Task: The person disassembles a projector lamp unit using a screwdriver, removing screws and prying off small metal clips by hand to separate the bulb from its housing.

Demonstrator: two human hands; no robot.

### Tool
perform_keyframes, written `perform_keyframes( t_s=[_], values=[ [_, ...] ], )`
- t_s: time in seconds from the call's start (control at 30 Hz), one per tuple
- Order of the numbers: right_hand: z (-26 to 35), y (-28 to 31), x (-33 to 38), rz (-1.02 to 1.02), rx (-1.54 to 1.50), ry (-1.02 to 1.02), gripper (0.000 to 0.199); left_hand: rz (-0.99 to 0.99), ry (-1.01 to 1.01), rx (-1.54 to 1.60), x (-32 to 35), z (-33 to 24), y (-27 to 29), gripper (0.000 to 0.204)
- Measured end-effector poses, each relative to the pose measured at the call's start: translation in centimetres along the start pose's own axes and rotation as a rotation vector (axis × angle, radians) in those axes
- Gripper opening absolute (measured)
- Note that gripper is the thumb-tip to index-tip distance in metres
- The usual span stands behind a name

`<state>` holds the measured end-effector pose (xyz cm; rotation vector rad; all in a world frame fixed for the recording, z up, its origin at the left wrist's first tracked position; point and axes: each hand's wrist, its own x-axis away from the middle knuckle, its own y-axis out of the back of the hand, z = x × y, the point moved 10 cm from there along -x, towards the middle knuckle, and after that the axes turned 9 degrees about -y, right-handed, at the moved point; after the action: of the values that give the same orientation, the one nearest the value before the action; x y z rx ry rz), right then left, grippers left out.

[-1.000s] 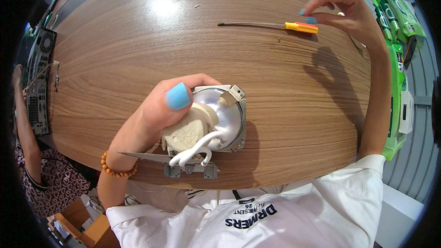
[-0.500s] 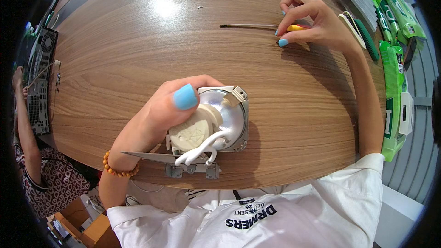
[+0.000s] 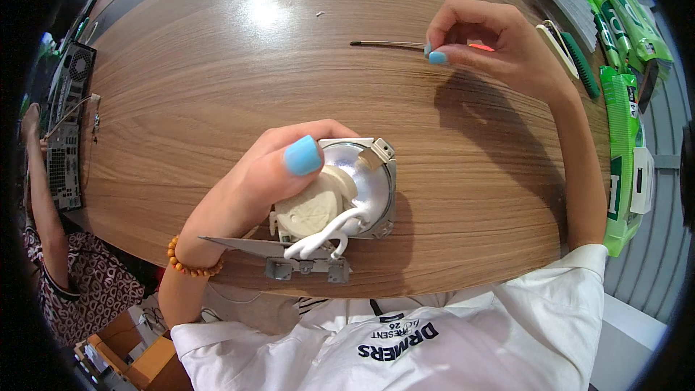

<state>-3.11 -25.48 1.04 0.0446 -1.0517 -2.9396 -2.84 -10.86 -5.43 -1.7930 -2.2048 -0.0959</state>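
Near the front edge of the bench, gripping the lamp with the left hand, thumb over the cream cap and fingers partly hidden behind. Probably light but awkward: stiff along the metal frame, bendy at the white wires, slick and fragile across the shiny reflector. Best held by cap or frame, away from the reflector. Beside the screwdriver, bending the right hand's thumb and forefinger close together; cannot tell whether pinching anything.

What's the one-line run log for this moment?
left grip: holding lamp unit | right grip: partly hiding screwdriver, contact unclear
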Motion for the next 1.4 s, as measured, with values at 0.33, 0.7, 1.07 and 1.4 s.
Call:
perform_keyframes(
  t_s=[0.33, 0.7, 1.07, 1.4],
  values=[
    [5.4, -3.2, 0.9, 0.089, -0.377, 0.154, 0.016, -0.019, 0.008, 0.055, -0.4, -0.3, 0.0, 0.106],
    [3.8, -4.0, 0.3, 0.022, -0.490, 0.101, 0.027, -0.085, -0.024, 0.231, -0.5, -0.5, 0.8, 0.104],
    [2.2, -4.9, 0.4, -0.016, -0.679, -0.019, 0.015, -0.169, -0.130, 0.252, -0.2, -1.6, 2.1, 0.087],
    [4.8, -3.6, 1.0, -0.048, -0.367, 0.205, 0.015, 0.005, -0.079, 0.170, -0.6, -0.9, 0.8, 0.100]
  ],
)
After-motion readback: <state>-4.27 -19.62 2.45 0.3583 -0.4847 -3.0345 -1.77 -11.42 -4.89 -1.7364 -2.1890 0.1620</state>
